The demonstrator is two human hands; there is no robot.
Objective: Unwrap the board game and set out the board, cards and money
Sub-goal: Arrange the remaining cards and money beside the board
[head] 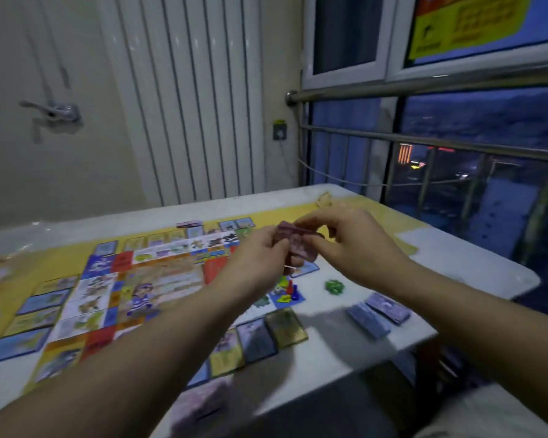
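The colourful game board lies flat on the white table. Cards are laid in rows around its edges. Above the board's right side, my left hand and my right hand both pinch a small pink-purple bundle of play money, held in the air between them. Two blue-purple stacks of money lie on the table at the right. Small coloured pawns stand on the board's corner. A green clump of small pieces sits beside them.
Clear plastic wrap lies crumpled at the table's far side. A pale purple stack sits near the front edge. A metal railing and window run along the right, a ribbed white radiator stands behind the table.
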